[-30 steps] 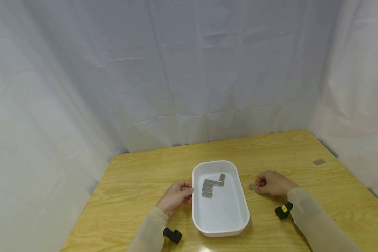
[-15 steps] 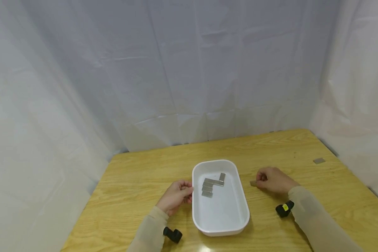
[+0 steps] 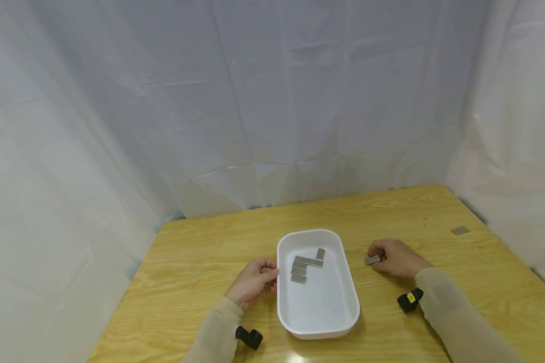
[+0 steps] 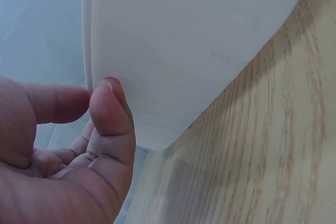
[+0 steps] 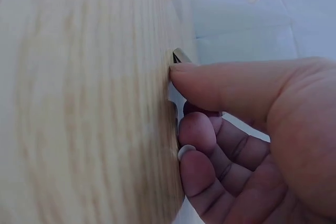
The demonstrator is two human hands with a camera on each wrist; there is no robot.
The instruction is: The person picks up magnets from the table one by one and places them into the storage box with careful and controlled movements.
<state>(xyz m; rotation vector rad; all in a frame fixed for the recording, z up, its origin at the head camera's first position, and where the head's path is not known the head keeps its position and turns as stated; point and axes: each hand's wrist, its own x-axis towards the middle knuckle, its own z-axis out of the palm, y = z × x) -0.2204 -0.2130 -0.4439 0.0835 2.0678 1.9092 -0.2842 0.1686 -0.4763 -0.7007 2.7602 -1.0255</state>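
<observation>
A white plastic tray [image 3: 318, 307] stands on the wooden table, with several flat grey rectangular metal pieces [image 3: 299, 270] lying in its left and far part. My left hand [image 3: 253, 282] pinches the tray's left edge; in the left wrist view a thumb and finger [image 4: 111, 111] meet at the rim [image 4: 88, 40]. To the right of the tray, my right hand [image 3: 396, 259] holds one such metal piece [image 3: 372, 260] between thumb and fingers, tilted and close over the table. Only a small end of this metal piece [image 5: 181, 55] shows past the thumb in the right wrist view.
Another flat metal piece [image 3: 459, 231] lies near the table's right edge. White sheeting [image 3: 272, 101] hangs behind the table [image 3: 200, 252] and along both sides. Black wrist cameras [image 3: 250, 338] sit at each sleeve.
The right fingers have lifted the metal piece from lying flat on the table and tilted it up. My left hand and the tray have stayed in place.
</observation>
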